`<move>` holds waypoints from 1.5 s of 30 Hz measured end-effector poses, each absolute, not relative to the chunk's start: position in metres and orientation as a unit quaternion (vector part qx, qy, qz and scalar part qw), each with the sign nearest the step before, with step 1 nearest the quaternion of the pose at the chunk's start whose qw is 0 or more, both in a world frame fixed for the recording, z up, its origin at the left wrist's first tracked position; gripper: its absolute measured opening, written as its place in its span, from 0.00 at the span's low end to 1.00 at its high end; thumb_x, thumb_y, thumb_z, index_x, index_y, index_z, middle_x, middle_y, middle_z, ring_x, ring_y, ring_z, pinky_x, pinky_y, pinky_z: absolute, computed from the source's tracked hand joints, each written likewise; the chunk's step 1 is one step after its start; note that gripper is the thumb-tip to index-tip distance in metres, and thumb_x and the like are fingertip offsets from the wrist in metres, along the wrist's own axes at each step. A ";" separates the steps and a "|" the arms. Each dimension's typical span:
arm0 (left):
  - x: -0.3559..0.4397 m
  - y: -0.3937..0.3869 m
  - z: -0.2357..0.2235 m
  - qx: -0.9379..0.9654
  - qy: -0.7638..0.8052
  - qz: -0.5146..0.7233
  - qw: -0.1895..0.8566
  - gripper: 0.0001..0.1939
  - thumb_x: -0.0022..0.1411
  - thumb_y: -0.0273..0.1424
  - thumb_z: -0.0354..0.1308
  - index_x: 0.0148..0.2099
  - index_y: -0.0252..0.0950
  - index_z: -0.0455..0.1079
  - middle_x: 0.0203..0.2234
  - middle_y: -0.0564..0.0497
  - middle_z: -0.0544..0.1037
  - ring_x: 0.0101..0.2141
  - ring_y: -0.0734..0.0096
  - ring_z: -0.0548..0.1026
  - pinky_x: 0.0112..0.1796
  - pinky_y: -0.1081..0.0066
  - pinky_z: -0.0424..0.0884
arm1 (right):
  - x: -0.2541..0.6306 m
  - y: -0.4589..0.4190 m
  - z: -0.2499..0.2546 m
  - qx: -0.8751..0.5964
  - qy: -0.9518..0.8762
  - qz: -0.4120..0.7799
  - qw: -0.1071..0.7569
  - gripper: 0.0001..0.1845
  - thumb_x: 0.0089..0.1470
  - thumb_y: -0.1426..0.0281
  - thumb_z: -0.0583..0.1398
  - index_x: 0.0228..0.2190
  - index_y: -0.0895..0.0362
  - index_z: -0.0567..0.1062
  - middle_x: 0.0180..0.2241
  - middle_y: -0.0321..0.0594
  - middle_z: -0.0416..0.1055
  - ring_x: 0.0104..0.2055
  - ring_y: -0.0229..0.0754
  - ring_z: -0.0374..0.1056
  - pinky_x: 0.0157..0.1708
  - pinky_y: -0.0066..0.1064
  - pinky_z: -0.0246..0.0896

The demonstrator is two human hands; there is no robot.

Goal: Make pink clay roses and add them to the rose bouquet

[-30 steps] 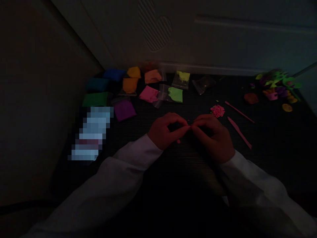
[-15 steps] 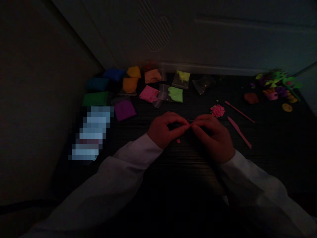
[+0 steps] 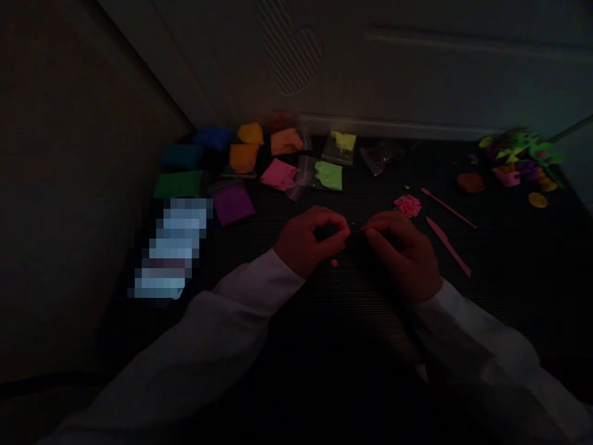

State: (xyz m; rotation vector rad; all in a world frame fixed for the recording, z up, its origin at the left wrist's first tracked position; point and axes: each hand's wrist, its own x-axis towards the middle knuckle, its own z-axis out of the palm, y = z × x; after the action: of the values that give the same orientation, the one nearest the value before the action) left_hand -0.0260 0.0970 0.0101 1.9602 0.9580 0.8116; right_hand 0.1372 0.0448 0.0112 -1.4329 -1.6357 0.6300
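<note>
My left hand [image 3: 312, 240] is closed in a pinch above the dark table, thumb against forefinger; whatever is between the tips is too small to make out. Across a narrow gap, my right hand [image 3: 404, 253] is pinched too, and dim light hides what its fingertips hold. A small pink lump of clay [image 3: 334, 262] lies on the table just below my left fingers. Beyond my right hand sits a ruffled pink clay flower [image 3: 407, 206]. To its right lie a thin pink modelling stick [image 3: 448, 208] and a pink modelling knife [image 3: 448, 246].
Bags of coloured clay line the back, among them pink [image 3: 278, 175], light green [image 3: 328, 175] and purple [image 3: 233, 204]. A lit, blurred screen [image 3: 173, 247] lies at the left. Finished clay pieces [image 3: 523, 157] and a brown lump [image 3: 470, 182] stand at the right. A pale panel [image 3: 417, 74] rises behind.
My hands were touching at the fingertips and are now slightly apart. The left has drawn a little to the left, the right a little to the right. The things on the table stay put.
</note>
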 end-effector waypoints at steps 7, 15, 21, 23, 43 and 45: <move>-0.027 0.097 0.010 0.770 0.373 0.326 0.402 0.05 0.51 0.30 0.53 0.29 0.34 0.66 0.26 0.52 0.71 0.30 0.76 0.68 0.34 0.74 0.63 | 0.137 0.045 0.013 -0.571 -0.657 0.256 0.421 0.05 0.49 0.72 0.55 0.29 0.57 0.70 0.33 0.39 0.65 0.38 0.37 0.62 0.39 0.32 0.56; -0.026 0.097 0.008 0.768 0.363 0.342 0.402 0.05 0.51 0.30 0.54 0.30 0.33 0.68 0.26 0.52 0.72 0.30 0.76 0.69 0.35 0.74 0.64 | 0.136 0.045 0.013 -0.562 -0.660 0.260 0.426 0.05 0.48 0.72 0.55 0.29 0.57 0.70 0.33 0.38 0.64 0.38 0.37 0.61 0.40 0.32 0.56; -0.025 0.096 0.008 0.765 0.350 0.344 0.416 0.07 0.50 0.31 0.55 0.32 0.33 0.70 0.29 0.50 0.73 0.32 0.75 0.70 0.35 0.74 0.66 | 0.134 0.044 0.013 -0.551 -0.664 0.253 0.438 0.06 0.46 0.71 0.57 0.30 0.57 0.71 0.33 0.38 0.64 0.38 0.37 0.61 0.40 0.33 0.57; -0.025 0.096 0.008 0.765 0.354 0.340 0.418 0.07 0.50 0.31 0.55 0.32 0.34 0.70 0.29 0.50 0.73 0.32 0.75 0.70 0.34 0.74 0.67 | 0.134 0.044 0.014 -0.554 -0.664 0.246 0.437 0.06 0.45 0.71 0.58 0.30 0.57 0.71 0.33 0.38 0.65 0.38 0.37 0.61 0.39 0.32 0.57; -0.023 0.094 0.007 0.728 0.375 0.298 0.490 0.08 0.51 0.32 0.54 0.31 0.32 0.69 0.30 0.48 0.72 0.30 0.74 0.70 0.21 0.80 0.69 | 0.136 0.045 0.010 -0.575 -0.641 0.264 0.434 0.03 0.46 0.71 0.57 0.27 0.57 0.69 0.33 0.37 0.64 0.37 0.36 0.61 0.39 0.31 0.57; -0.023 0.094 0.008 0.730 0.377 0.296 0.487 0.08 0.51 0.32 0.54 0.31 0.31 0.69 0.29 0.48 0.72 0.30 0.74 0.70 0.22 0.79 0.69 | 0.136 0.045 0.011 -0.576 -0.643 0.266 0.431 0.03 0.47 0.71 0.57 0.28 0.57 0.69 0.33 0.37 0.64 0.37 0.36 0.61 0.38 0.31 0.57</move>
State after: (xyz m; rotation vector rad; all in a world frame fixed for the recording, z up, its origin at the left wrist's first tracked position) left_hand -0.0232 0.0938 0.0080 1.7764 0.9159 0.7196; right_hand 0.1362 0.0447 0.0110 -1.4356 -1.6027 0.6626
